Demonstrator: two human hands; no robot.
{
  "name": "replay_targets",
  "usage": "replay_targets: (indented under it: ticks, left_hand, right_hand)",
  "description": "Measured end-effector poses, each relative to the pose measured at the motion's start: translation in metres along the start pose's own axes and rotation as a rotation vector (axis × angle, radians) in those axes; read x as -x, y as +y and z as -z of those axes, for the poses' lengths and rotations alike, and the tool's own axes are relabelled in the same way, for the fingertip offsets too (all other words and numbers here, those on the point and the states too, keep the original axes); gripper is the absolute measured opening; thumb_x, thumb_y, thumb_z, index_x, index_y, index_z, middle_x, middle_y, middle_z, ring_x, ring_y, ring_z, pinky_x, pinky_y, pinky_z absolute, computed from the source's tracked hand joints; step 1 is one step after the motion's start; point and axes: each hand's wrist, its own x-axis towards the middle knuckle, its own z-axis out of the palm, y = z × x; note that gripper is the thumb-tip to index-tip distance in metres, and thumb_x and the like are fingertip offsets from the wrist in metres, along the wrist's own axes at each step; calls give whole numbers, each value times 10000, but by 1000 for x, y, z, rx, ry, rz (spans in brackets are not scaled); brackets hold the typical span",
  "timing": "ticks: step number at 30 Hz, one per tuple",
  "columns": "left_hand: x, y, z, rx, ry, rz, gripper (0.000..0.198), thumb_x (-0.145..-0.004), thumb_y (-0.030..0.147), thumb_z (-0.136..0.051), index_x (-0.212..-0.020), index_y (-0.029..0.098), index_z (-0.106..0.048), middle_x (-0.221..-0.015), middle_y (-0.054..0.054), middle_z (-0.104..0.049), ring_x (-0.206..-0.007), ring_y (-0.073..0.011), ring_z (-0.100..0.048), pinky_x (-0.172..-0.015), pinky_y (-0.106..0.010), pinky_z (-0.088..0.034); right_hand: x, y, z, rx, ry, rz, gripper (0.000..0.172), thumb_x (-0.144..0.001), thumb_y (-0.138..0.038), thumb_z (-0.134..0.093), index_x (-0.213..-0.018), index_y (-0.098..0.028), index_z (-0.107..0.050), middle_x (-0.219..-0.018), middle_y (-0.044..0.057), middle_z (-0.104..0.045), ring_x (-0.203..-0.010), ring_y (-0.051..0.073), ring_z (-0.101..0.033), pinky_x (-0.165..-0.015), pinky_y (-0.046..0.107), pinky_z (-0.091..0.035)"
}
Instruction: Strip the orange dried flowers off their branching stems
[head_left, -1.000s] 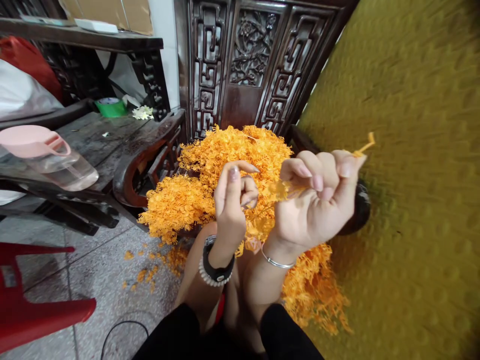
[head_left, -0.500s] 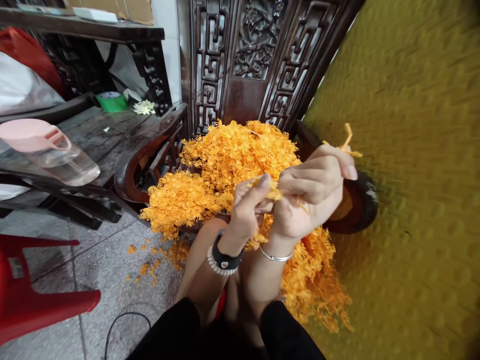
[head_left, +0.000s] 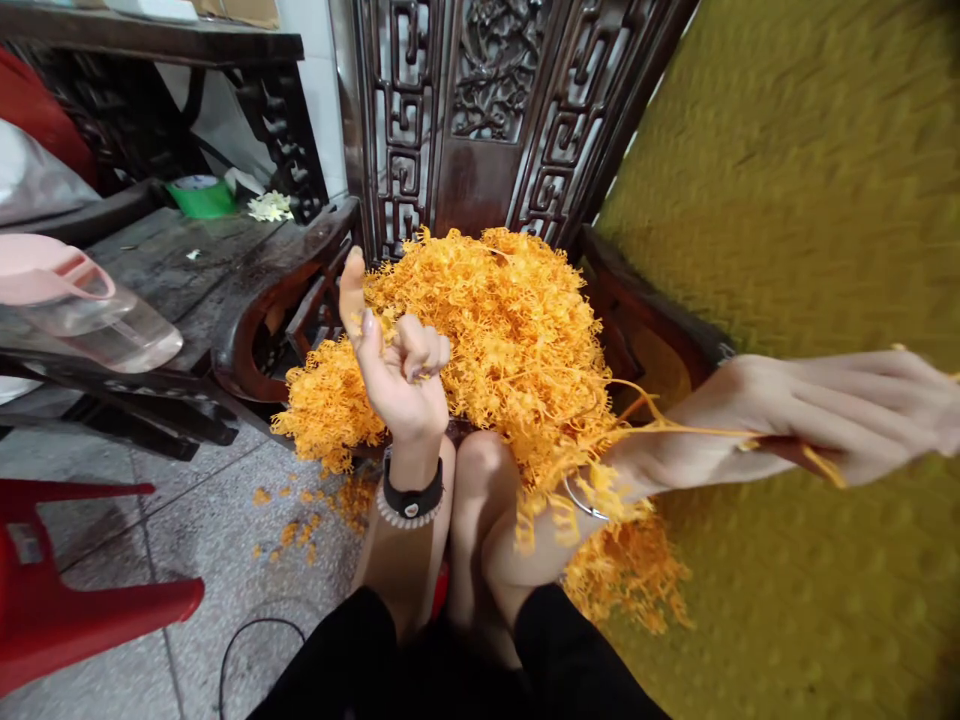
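A big heap of orange, frilly flower sprigs [head_left: 495, 310] lies on a dark wooden chair in front of my knees. My left hand [head_left: 405, 370] is held over the left side of the heap, palm up. Its index finger points upward, the other fingers are loosely curled, and no sprig shows clearly in it. Far to the right, my right hand [head_left: 847, 405] is closed on a thin-stemmed orange flower sprig [head_left: 577, 495]. The sprig's stem trails back along the wrist, and its curly tips hang over the bracelet. The right fingertips reach the frame's edge and are blurred.
A bottle with a pink lid [head_left: 124, 325] lies on the dark wooden bench [head_left: 142, 255] at left, with green tape [head_left: 201, 197] behind it. A red stool [head_left: 90, 610] stands lower left. Orange bits [head_left: 289, 535] lie on the floor. A yellow-brown textured surface [head_left: 810, 220] fills the right.
My hands have parted from close together over the heap. The right swung far right with the sprig trailing from it; the left moved left and its index finger stretched out.
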Motion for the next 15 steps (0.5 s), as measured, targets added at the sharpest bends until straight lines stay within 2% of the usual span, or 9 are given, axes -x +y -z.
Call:
replay_targets:
  ticks: [2,5,8,10,11,13,15]
  left_hand:
    - [3,-3,-1,-25,13,-33,300,-948,237,-259,-817,239,-530,-475,66,-168,-387,-80,-107,-412,-175,-204]
    - [4,-2,0,-30,-49,0,221,-876,267,-364,-688,198,-458,-475,66,-175,-393,-74,-118,-406,-194,-189]
    - [4,4,2,-73,-158,1,299,-785,358,-414,-561,193,-306,-465,63,-153,-399,-73,-122,-411,-224,-187]
    - [2,8,5,-165,-241,-3,422,-789,500,-376,-532,200,-229,-456,64,-137,-398,-76,-127,-416,-247,-184]
    - [2,10,7,-252,-286,-10,478,-792,579,-347,-525,204,-218,-454,65,-144,-400,-78,-136,-420,-255,-179]
    - [1,12,10,-521,-425,31,555,-750,700,-375,-524,207,-256,-471,63,-195,-421,-83,-177,-433,-264,-171]
    - [0,10,12,-860,-650,178,534,-680,677,-542,-550,202,-334,-513,60,-262,-461,-85,-228,-450,-259,-177]
  right_hand:
    - [3,3,-1,-20,-59,7,232,-848,-94,-196,-687,-231,-290,-684,-23,-163,-583,102,-54,-610,337,-75]
    - [4,7,-1,-63,-119,78,238,-863,-88,-148,-721,-233,-273,-706,-17,-116,-585,95,-40,-580,326,-83]
    - [1,9,1,-292,-106,-9,219,-879,-127,-220,-693,-219,-287,-684,-29,-126,-533,56,-72,-508,274,-87]
    - [-2,11,3,-724,-110,-165,208,-879,-153,-305,-680,-207,-330,-627,-52,-183,-463,11,-154,-428,198,-96]
    - [-4,13,3,-1040,-159,-244,204,-880,-174,-328,-681,-207,-352,-591,-65,-225,-429,-6,-208,-388,157,-118]
    - [-8,16,2,-1731,-382,-376,208,-884,-254,-357,-679,-225,-376,-519,-87,-297,-366,-12,-292,-339,122,-201]
    - [-9,17,-1,-2247,-673,-496,270,-878,-348,-353,-636,-238,-395,-462,-93,-323,-303,-2,-286,-326,159,-229]
